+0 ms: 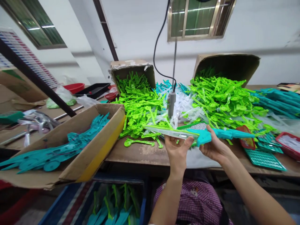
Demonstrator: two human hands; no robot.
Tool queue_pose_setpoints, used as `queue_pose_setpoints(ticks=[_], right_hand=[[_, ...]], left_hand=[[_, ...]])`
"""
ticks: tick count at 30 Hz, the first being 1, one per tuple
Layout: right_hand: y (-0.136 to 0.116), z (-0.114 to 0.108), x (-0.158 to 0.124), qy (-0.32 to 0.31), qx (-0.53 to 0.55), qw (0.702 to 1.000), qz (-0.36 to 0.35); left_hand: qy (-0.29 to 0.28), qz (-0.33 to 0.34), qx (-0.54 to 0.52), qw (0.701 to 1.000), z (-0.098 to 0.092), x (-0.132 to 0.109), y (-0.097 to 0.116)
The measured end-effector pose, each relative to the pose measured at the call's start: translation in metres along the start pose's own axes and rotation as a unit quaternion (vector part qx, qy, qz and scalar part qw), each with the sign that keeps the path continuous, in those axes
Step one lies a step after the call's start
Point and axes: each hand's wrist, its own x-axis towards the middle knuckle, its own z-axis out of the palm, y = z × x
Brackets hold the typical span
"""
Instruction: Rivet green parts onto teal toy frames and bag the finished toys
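Note:
My left hand (pixel 177 152) is wrapped under a long piece with a green and clear blade (pixel 172 132) and a teal body (pixel 222 133). My right hand (pixel 214 147) grips the teal body of the same piece, which lies roughly level above the table's front edge. A grey powered screwdriver (pixel 172 104) hangs on a cord just above the blade part. Behind my hands lie heaps of bright green parts (pixel 142 109) and translucent white parts (pixel 185 104).
An open cardboard box (pixel 103 156) of teal pieces stands at the left. Two tipped boxes spill green parts at the back. Teal trays (pixel 266 159) and a red basket (pixel 290 142) are at the right. Below, a blue crate (pixel 56 203) holds green-and-teal pieces.

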Motion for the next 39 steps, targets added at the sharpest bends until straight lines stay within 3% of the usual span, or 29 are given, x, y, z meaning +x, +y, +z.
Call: queue_pose_setpoints(ticks=[3,11,19,33,39], right_hand=[[0.002,0.004,-0.003,0.05,-0.001,0.999,0.016],[0.01,0.005,-0.005,0.085,-0.016,0.996,0.017],[0.012,-0.002,-0.004,0.092,-0.02,0.995,0.024],[0.02,-0.013,0.003,0.08,-0.016,0.996,0.038],[0.021,-0.009,0.002,0.105,-0.004,0.994,0.035]], left_hand=[[0.002,-0.007,-0.008,1.0,-0.003,-0.004,-0.002],[0.017,-0.029,-0.017,0.999,-0.01,-0.014,-0.001],[0.005,-0.039,-0.025,0.999,-0.015,-0.019,-0.009],[0.034,-0.068,-0.035,0.996,-0.027,-0.022,-0.015],[0.032,-0.064,-0.034,0.997,-0.027,-0.021,-0.013]])
